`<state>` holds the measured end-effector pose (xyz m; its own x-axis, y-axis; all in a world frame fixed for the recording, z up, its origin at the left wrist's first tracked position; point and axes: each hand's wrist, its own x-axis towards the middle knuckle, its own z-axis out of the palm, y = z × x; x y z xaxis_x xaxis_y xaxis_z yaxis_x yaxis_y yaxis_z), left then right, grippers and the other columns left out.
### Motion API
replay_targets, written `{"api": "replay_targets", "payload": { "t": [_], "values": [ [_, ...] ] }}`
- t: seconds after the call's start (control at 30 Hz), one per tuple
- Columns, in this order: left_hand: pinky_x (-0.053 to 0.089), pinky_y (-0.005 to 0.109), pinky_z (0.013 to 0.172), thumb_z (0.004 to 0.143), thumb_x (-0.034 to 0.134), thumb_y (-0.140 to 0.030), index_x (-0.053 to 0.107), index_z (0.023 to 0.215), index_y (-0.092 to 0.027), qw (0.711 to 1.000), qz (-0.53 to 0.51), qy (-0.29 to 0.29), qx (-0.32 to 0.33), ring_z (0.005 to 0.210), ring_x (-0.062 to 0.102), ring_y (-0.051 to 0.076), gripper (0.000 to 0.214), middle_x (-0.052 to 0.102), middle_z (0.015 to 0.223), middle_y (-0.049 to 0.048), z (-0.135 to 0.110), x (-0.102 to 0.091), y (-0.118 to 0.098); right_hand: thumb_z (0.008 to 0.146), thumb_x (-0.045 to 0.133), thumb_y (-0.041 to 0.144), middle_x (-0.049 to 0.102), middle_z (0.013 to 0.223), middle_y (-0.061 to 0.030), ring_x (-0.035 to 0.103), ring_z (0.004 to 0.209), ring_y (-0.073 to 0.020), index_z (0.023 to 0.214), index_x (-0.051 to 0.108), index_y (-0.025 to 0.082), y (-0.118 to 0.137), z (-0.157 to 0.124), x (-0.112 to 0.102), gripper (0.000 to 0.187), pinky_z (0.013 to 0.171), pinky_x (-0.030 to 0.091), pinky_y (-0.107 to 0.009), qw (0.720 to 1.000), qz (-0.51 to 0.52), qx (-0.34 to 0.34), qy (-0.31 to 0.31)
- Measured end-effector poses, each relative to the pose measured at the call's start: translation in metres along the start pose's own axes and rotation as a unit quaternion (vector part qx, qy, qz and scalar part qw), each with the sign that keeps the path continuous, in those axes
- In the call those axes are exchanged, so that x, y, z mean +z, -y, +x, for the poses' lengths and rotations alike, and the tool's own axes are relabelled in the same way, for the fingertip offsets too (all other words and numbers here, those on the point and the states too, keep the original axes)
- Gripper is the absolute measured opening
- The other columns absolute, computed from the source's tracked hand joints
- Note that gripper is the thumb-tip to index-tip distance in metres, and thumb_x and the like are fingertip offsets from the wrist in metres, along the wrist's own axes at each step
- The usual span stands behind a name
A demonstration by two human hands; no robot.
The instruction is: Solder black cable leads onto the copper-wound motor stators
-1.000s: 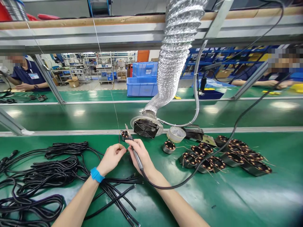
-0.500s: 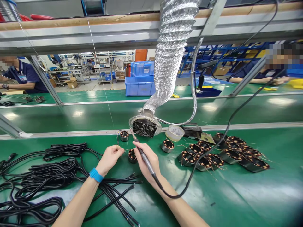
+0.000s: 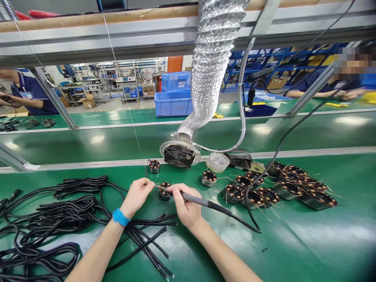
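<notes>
My right hand (image 3: 188,205) grips a soldering iron (image 3: 195,199) by its grey handle, with the iron lying nearly level and its tip pointing left. That tip meets the fingertips of my left hand (image 3: 139,196), which are pinched on a thin wire; the wire's end is too small to make out. Just behind the tip stands a stator (image 3: 165,194) with copper windings, partly covered by the iron. A second stator (image 3: 154,167) sits farther back. From above, a fine strand (image 3: 135,133) hangs down toward my left hand.
Black cables (image 3: 64,213) lie coiled at left, their stripped ends near my forearms. Several stators (image 3: 289,190) cluster at right; a lone stator (image 3: 208,178) stands beside a tape roll (image 3: 217,162). A fume extractor (image 3: 179,156) hangs ahead. The iron's cord (image 3: 276,156) loops at right.
My right hand has turned the soldering iron from pointing up and away to nearly level, bringing its tip down to my left fingertips. My left hand has barely moved.
</notes>
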<state>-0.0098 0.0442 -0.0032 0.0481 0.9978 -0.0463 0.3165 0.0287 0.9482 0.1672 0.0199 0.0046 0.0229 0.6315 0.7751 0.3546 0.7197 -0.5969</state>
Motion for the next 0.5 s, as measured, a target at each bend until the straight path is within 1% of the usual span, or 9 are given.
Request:
{"api": "replay_targets", "payload": {
  "t": [0.07,0.13,0.2,0.27,0.37,0.5],
  "values": [
    [0.02,0.024,0.049,0.079,0.059,-0.053,0.052,0.069,-0.018,1.0,-0.003,-0.003,-0.002,0.053,0.028,0.009,0.037,0.037,0.059,-0.0065,-0.001,0.0,0.0,0.093,0.05,0.019,0.073,0.069,-0.0006,0.07,0.062,-0.015,0.077,0.069,0.02,-0.001,-0.002,0.001,0.025,0.06,0.053,-0.024,1.0,0.017,0.024,0.005],
    [0.02,0.024,0.049,0.079,0.059,-0.052,0.053,0.07,-0.018,1.0,-0.002,-0.004,-0.003,0.053,0.029,0.009,0.036,0.038,0.059,-0.0062,-0.001,0.0,-0.001,0.095,0.049,0.022,0.073,0.071,-0.0015,0.07,0.064,-0.0161,0.078,0.07,0.02,-0.004,-0.004,0.001,0.027,0.061,0.054,-0.025,0.997,0.04,0.063,0.001],
    [0.02,0.024,0.049,0.079,0.059,-0.052,0.054,0.07,-0.017,1.0,0.004,-0.003,-0.005,0.052,0.029,0.009,0.036,0.038,0.059,-0.0062,-0.001,0.0,-0.001,0.096,0.048,0.026,0.072,0.07,-0.0022,0.07,0.064,-0.017,0.079,0.07,0.02,-0.007,-0.006,0.001,0.029,0.059,0.053,-0.026,0.993,0.061,0.104,-0.02],
    [0.019,0.024,0.049,0.08,0.058,-0.053,0.053,0.071,-0.017,1.0,0.007,0.0,-0.006,0.052,0.028,0.009,0.037,0.038,0.059,-0.0064,0.0,0.0,-0.002,0.097,0.049,0.03,0.069,0.067,-0.0025,0.068,0.061,-0.0173,0.079,0.071,0.02,-0.01,-0.008,0.001,0.03,0.055,0.052,-0.026,0.987,0.072,0.131,-0.051],
    [0.02,0.024,0.049,0.08,0.059,-0.055,0.053,0.071,-0.017,1.0,0.006,0.002,-0.003,0.052,0.029,0.009,0.039,0.038,0.06,-0.0063,0.001,0.0,-0.001,0.097,0.049,0.034,0.065,0.061,-0.0022,0.064,0.057,-0.0174,0.078,0.071,0.02,-0.012,-0.008,0.001,0.032,0.051,0.05,-0.027,0.983,0.079,0.146,-0.075],
    [0.02,0.024,0.049,0.079,0.059,-0.056,0.053,0.071,-0.018,1.0,-0.003,0.004,-0.005,0.053,0.029,0.009,0.04,0.039,0.06,-0.0063,0.001,0.0,0.0,0.097,0.049,0.037,0.063,0.059,-0.0025,0.064,0.057,-0.0185,0.077,0.071,0.02,-0.012,-0.008,0.0,0.034,0.051,0.05,-0.028,0.982,0.081,0.155,-0.071]
  ]
}}
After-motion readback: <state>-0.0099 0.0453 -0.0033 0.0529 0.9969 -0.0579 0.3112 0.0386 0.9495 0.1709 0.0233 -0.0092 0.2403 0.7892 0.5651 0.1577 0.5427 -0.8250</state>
